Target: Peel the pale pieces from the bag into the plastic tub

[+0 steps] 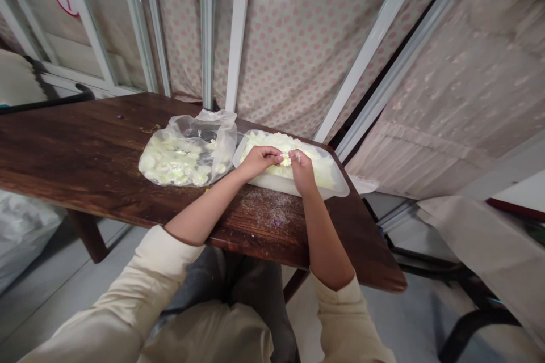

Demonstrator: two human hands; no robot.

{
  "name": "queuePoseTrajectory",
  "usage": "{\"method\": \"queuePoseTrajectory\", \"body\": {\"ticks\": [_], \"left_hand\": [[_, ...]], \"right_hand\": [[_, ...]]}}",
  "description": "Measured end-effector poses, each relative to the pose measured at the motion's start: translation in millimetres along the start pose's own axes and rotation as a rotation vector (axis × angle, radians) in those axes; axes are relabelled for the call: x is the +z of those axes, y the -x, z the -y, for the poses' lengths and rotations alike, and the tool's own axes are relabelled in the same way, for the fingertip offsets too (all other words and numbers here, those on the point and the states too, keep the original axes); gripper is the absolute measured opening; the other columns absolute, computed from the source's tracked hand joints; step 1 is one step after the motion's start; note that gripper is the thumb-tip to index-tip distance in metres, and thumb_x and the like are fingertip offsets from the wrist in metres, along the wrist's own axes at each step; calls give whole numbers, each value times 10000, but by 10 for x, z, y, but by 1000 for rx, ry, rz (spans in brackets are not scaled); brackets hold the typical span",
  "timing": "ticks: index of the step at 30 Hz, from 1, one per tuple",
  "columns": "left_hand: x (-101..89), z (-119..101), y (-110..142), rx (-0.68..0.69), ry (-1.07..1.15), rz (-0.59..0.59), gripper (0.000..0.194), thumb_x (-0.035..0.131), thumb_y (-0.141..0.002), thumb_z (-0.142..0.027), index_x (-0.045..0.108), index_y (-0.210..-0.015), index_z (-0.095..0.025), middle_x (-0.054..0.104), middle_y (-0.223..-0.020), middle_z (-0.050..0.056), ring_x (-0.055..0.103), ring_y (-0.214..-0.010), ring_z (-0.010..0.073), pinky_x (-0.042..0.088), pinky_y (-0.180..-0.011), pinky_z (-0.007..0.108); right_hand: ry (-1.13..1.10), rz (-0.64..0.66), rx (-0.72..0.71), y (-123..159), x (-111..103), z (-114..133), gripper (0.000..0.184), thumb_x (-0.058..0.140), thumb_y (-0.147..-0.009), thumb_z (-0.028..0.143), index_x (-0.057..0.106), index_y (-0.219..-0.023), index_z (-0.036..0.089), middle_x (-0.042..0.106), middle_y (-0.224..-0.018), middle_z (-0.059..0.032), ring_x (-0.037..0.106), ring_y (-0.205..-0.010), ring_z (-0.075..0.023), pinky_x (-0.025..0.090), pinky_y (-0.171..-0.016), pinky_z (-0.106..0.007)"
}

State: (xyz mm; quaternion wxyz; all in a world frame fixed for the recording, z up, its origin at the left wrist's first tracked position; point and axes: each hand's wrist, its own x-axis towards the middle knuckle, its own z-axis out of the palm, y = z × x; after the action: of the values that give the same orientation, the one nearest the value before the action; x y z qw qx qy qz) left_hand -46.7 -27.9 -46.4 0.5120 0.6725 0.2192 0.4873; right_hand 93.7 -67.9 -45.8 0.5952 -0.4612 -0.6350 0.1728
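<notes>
Above a translucent white plastic tub (346,186), my left hand (261,161) and my right hand (302,170) meet with closed, pinching fingers. Between their fingertips is a small white flower-like piece (286,160) with some yellow in it; its finer detail is too small to make out. Pale yellow-white pieces (321,165) fill the tub, heaped highest at the back. To the left of the tub lies a clear plastic bag (225,125), its mouth loose and crumpled. Similar pale yellow-green pieces (172,156) show inside the bag.
The dark wooden table (76,142) carries white crumbs (268,207) and a tiny purple bit (277,223) near its front edge. Behind it stand framed glass panels with a dotted curtain (293,51). A covered chair (481,244) stands at the right, a large plastic bag (25,227) at the lower left.
</notes>
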Motion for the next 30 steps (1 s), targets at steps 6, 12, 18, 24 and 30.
{"method": "queuePoseTrajectory", "body": {"ticks": [6,12,18,24,30], "left_hand": [[2,29,-10,31,-30,-59,324,689,-602,-371,662,-795,-112,659,-747,48,557,-669,108,435,-675,257],[-4,50,-34,0,-13,-150,310,704,-582,-357,664,-766,-111,652,-715,37,548,-646,99,429,-668,251],[14,22,-8,5,-1,-68,313,696,-599,-351,648,-794,-111,644,-711,39,556,-634,98,440,-652,255],[21,-32,20,102,62,99,259,679,-633,-309,659,-813,-124,656,-950,90,590,-851,132,441,-819,304],[-1,-6,2,104,57,133,262,686,-623,-309,661,-808,-126,662,-891,82,586,-826,134,444,-814,319]], "right_hand": [[-112,-74,55,-2,13,-61,356,458,-782,492,409,-606,187,369,-574,43,362,-572,-82,336,-581,-222],[-321,-160,142,-52,4,-123,291,483,-768,467,421,-681,197,395,-610,43,397,-564,-80,368,-573,-224],[-176,-333,159,-51,14,-149,314,509,-746,473,423,-640,190,384,-531,62,359,-507,-69,336,-548,-223],[-42,-309,31,3,23,-41,336,482,-767,475,431,-602,187,390,-545,55,366,-547,-77,334,-580,-226],[-46,-103,-2,14,10,52,309,521,-747,453,497,-606,178,424,-563,46,383,-575,-82,343,-595,-222]]}}
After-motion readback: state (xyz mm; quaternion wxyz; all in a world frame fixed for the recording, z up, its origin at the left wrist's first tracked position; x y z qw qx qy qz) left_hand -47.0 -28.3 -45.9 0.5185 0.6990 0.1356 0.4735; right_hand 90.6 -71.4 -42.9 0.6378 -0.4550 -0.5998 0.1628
